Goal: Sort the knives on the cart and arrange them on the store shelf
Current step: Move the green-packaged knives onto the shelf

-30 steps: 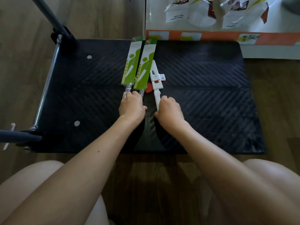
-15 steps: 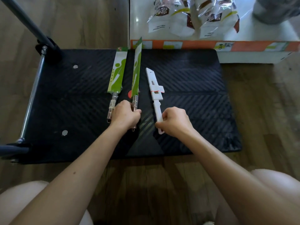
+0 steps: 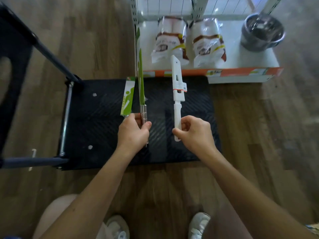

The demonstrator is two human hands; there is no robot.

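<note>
Blades can't be seen on any of the three knives, tbh, since each one is covered: two by green card sleeves, one by a white plastic sheath. The edge-on green knife (image 3: 141, 90) is turned so thin to the camera that nothing on its sleeve can be read. The flat green knife (image 3: 128, 99) is left lying on the black cart deck (image 3: 96, 128), and its handle is hidden behind the left hand (image 3: 133, 133), so whether it's being touched can't be told. Print on the two white bags (image 3: 170, 40) on the store shelf (image 3: 245, 57) is too blurry to be made out, the dark pot (image 3: 262, 31) at the shelf's right end is pretty smeared, and the cart handle (image 3: 51, 54) is cut off at the left edge. The clear handle of the edge-on green knife is wrapped by the left hand's curled fingers and thumb, and it's held up off the deck with the tip pointed at the shelf. The white knife (image 3: 177, 94) is gripped low on its handle by the right hand (image 3: 196, 133), thumb and curled fingers closed around it, sheath end aimed at the bags. The hands are kept apart, one knife in each.
</note>
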